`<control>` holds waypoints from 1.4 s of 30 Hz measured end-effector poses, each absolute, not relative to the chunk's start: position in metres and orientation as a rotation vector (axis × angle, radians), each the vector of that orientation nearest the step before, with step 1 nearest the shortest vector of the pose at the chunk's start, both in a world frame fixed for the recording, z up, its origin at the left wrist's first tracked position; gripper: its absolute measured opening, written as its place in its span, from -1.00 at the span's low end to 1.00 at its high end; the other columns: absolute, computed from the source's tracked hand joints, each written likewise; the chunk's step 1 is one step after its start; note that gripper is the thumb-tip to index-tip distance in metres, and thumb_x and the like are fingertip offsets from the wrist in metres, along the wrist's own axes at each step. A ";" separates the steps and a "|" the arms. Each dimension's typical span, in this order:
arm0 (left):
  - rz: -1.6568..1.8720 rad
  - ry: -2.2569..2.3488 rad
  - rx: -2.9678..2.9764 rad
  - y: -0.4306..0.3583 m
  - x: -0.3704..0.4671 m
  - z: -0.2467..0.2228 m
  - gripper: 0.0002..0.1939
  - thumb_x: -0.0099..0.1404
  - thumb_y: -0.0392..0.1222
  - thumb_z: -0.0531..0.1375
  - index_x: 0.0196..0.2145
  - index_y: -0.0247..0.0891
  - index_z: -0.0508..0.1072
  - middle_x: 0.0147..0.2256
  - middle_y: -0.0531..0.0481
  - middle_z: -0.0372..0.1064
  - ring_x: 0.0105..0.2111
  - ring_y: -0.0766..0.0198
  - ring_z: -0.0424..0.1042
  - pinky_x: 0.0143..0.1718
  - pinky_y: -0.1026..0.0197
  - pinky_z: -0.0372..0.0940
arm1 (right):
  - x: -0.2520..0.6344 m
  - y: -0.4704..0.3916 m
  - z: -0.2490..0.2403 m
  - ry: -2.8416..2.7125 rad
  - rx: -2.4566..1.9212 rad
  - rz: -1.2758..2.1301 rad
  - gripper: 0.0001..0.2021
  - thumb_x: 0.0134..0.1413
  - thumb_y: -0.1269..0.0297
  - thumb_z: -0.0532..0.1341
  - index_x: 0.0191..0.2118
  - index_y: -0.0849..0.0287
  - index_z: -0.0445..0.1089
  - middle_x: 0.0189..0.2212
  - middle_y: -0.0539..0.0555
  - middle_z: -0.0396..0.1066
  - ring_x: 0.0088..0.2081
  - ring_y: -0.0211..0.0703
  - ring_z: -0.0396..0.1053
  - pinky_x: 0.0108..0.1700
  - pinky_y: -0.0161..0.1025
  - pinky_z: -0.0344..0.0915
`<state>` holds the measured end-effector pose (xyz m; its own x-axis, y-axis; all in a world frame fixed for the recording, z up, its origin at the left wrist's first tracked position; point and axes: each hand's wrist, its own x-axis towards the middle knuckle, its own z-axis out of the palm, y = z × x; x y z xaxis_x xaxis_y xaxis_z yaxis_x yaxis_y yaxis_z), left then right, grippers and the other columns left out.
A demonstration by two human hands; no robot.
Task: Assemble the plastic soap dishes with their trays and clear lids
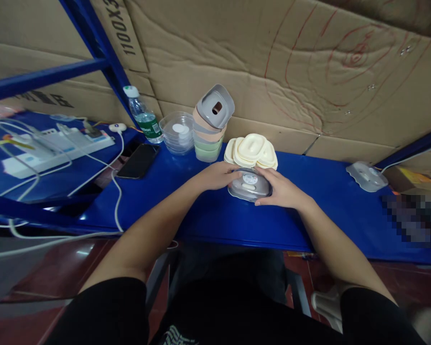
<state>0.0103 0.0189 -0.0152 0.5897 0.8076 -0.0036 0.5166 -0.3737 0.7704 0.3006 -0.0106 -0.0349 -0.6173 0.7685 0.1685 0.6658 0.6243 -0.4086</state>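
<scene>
A grey plastic box with a clear lid and a round white sticker (250, 179) sits on the blue table, close in front of me. My left hand (219, 176) grips its left side, with the fingertips at its far edge. On the right side my right hand (280, 187) is curved round the box, thumb near the front. Just behind it lie several cream plastic trays (253, 146) in an overlapping heap. Left of those stands a stack of pastel plastic containers (208, 148), topped by a tilted grey piece with a slot (215, 106).
Several clear plastic covers (178, 139) are stacked beside a water bottle (147, 117) and a phone (138, 161). Power strips with white cables (57, 148) lie at the left. Another clear-lidded box (367, 176) rests at the right. Cardboard (237, 57) walls the back.
</scene>
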 end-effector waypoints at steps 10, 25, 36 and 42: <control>0.200 1.371 2.411 0.017 0.014 -0.021 -0.41 0.58 0.11 -0.11 0.06 -0.25 0.61 0.02 -0.26 0.62 0.01 -0.08 0.57 -0.01 -0.01 0.36 | 0.291 -0.009 -0.049 -2.602 -1.199 0.362 0.24 0.08 -0.40 0.38 0.64 0.06 -0.22 0.55 0.37 0.00 0.50 0.61 0.07 0.44 0.47 0.22; 0.152 1.353 2.366 0.017 0.015 -0.024 -0.39 0.60 0.12 -0.17 -0.11 -0.26 0.59 -0.24 -0.20 0.63 -0.06 -0.03 0.59 0.00 0.00 0.34 | 0.299 -0.005 -0.043 -2.706 -1.094 0.537 0.03 0.30 -0.20 0.30 0.64 -0.04 -0.25 0.63 0.14 -0.22 0.59 0.40 -0.20 0.55 0.31 0.00; 0.079 1.375 2.376 0.017 0.016 -0.021 -0.28 0.59 0.21 -0.20 -0.49 -0.21 0.47 -0.36 -0.15 0.61 -0.19 0.04 0.59 -0.05 0.03 0.36 | 0.306 0.000 -0.048 -2.720 -1.039 0.662 0.23 0.08 0.13 0.47 0.64 -0.09 -0.36 0.65 0.09 -0.40 0.59 0.48 -0.23 0.56 0.32 -0.03; 0.094 1.379 2.446 0.017 0.018 -0.026 -0.33 0.61 0.11 -0.21 -0.24 -0.28 0.59 -0.34 -0.16 0.61 -0.19 0.05 0.59 -0.05 0.03 0.38 | 0.307 -0.001 -0.051 -2.698 -1.026 0.641 0.23 0.10 0.14 0.46 0.64 -0.07 -0.40 0.65 0.08 -0.41 0.59 0.50 -0.24 0.56 0.31 0.01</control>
<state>0.0176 0.0165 -0.0261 0.5290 0.8423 -0.1030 0.8205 -0.4767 0.3154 0.3068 -0.0010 -0.0508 -0.7443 0.6676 0.0184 0.5880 0.6681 -0.4561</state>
